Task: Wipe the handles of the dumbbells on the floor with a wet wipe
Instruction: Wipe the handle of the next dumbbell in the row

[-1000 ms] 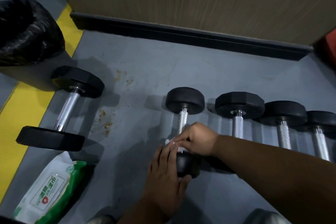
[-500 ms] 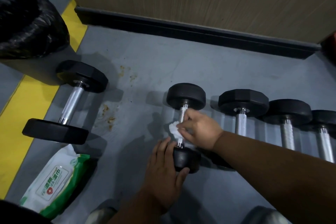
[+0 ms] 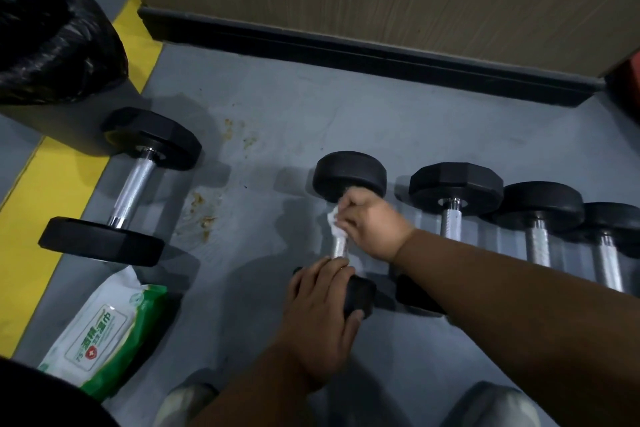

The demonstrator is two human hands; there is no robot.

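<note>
The dumbbell [image 3: 348, 218] I'm on lies on the gray floor [image 3: 294, 114], leftmost in a row of four. My right hand [image 3: 370, 222] has the wet wipe [image 3: 333, 220] wrapped round its handle up near the far weight, fingers curled tight. My left hand [image 3: 322, 315] lies on the near weight, fingers pretty straight, and the wipes pack [image 3: 100, 333] sits off to the left.

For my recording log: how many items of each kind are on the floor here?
Dumbbells: 5, one apart, one being wiped, three in a row to its right
Wet wipe: 1
Wipe packs: 1
Black bags: 1
Total: 8
</note>
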